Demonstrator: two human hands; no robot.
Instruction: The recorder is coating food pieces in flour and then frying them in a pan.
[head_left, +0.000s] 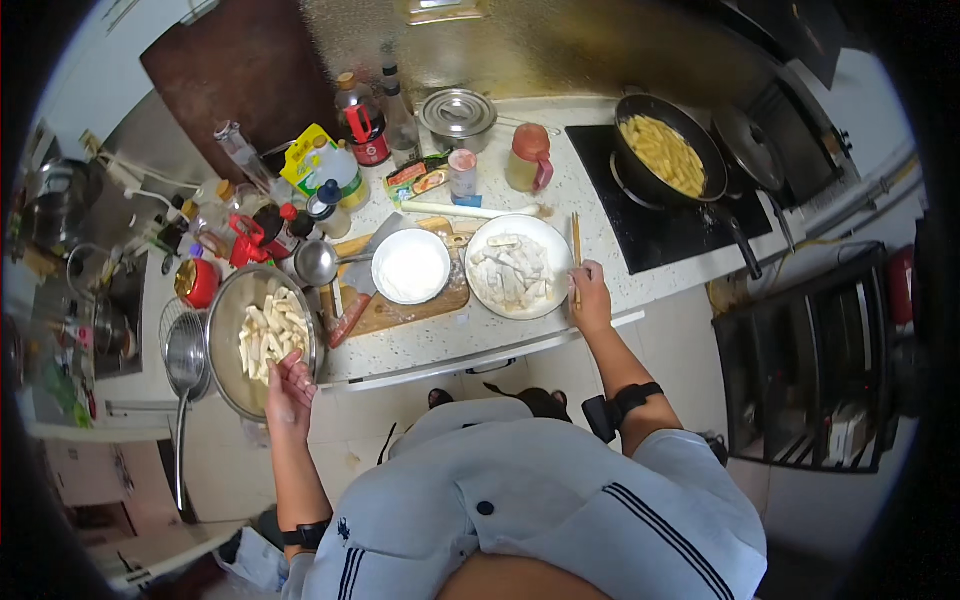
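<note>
My left hand (291, 390) is at the near rim of a large stainless steel bowl (223, 352), palm partly up and fingers loosely apart. I see nothing in its grasp. Pale cut vegetable strips (277, 326) lie in the bowl. My right hand (590, 295) holds a pair of wooden chopsticks (576, 240) upright beside a white plate (480, 294), at its right rim. Flour-coated strips (517, 270) lie on that plate. Between the two hands, a white bowl of white powder (411, 266) sits on a wooden cutting board (450, 298).
A black frying pan (660, 196) with yellow strips stands on the cooktop (634, 240), its handle jutting forward. A cleaver (349, 319) and a steel ladle (316, 262) lie by the board. A leek (465, 211), bottles and a strainer (184, 352) surround the work area.
</note>
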